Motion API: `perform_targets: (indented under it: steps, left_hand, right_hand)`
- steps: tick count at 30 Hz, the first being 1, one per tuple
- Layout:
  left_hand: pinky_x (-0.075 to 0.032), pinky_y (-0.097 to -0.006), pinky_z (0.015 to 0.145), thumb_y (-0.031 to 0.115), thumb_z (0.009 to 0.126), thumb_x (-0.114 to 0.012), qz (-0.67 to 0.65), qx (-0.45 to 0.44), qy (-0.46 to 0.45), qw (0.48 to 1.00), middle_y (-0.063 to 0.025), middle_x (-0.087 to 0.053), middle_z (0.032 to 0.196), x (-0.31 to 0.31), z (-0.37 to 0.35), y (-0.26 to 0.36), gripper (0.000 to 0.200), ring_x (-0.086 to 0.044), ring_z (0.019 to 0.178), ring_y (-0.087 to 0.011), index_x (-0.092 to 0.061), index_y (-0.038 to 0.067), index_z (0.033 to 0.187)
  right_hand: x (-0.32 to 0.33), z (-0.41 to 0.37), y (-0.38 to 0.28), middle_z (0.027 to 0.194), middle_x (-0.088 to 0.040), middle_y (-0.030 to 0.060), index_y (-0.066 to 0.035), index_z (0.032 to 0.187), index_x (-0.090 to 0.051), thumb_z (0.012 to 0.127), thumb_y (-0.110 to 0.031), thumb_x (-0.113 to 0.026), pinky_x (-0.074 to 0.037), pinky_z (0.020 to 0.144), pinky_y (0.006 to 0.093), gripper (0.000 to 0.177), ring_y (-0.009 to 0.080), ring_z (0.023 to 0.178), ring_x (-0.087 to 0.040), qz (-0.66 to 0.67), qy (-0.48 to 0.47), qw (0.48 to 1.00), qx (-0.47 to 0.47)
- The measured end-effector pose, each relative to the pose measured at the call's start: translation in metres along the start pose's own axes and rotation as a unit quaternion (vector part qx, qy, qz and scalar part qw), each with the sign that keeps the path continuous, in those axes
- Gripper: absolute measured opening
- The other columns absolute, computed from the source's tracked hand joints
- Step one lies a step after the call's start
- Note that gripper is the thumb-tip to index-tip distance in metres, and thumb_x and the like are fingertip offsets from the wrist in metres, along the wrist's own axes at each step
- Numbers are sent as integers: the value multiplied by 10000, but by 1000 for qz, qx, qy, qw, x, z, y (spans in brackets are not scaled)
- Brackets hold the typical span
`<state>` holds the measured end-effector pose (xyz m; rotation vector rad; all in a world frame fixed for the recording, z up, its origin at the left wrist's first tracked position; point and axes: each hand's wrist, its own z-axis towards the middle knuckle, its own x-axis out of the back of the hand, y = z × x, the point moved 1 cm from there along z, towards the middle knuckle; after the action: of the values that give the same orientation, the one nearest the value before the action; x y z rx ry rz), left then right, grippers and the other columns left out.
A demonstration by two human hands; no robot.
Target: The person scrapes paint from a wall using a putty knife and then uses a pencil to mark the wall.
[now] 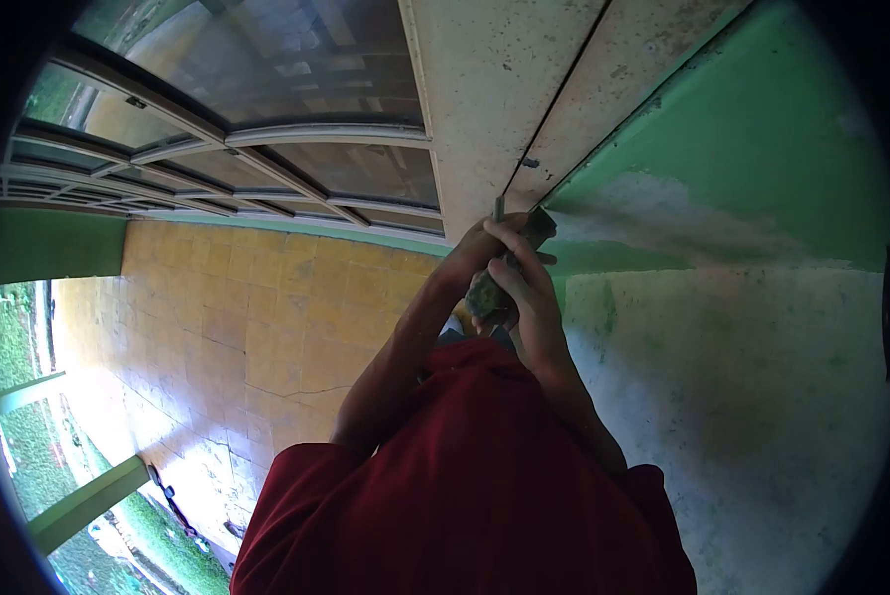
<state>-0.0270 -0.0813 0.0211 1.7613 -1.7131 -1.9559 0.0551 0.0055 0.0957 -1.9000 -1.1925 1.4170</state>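
Close together in front of my body, both hands are closed at the white door frame. My left hand reaches in from the left, its fingers partly hidden behind the right. My right hand wraps a rough, mottled grey-green block, like a piece of stone. A dark squared end shows beyond the fingers. From the top of the left hand a short thin rod sticks up beside the dark gap in the frame. I cannot tell what the left fingers grip.
Glass panes in a light lattice frame stand to the left. On the right rises a green wall with a pale, stained lower part. A small metal piece sits at the gap. Yellow-brown tiles cover the floor.
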Motion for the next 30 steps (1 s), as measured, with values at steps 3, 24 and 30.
perform_targets:
  steps: [3,24,30]
  left_hand:
    - [-555,-378,873,345,1018,-471,-8,39,14,999,-199,-594,1242,-2,-7,-3,487,-654,1053,-320,-471,-40,1316]
    - [-311,-213,370,376,1000,-537,115,-58,184,975,-8,-570,700,-26,8,-38,339,-482,452,-60,-572,50,916]
    - [-298,-234,379,353,977,-574,151,-77,264,949,7,-510,580,-31,31,-46,358,-414,417,-51,-582,44,796]
  right_hand:
    - [21,0,13,953,-575,109,-80,1460,-342,925,-86,-546,-547,523,281,573,134,713,-624,-99,-32,994,30]
    - [76,-31,-20,614,-445,-22,-137,1509,-344,956,-120,-512,-313,394,236,579,48,445,-368,-264,120,956,-37]
    - [76,-31,-34,598,-442,-5,-125,1491,-379,973,-182,-511,-281,379,247,538,60,395,-340,-235,108,963,-78]
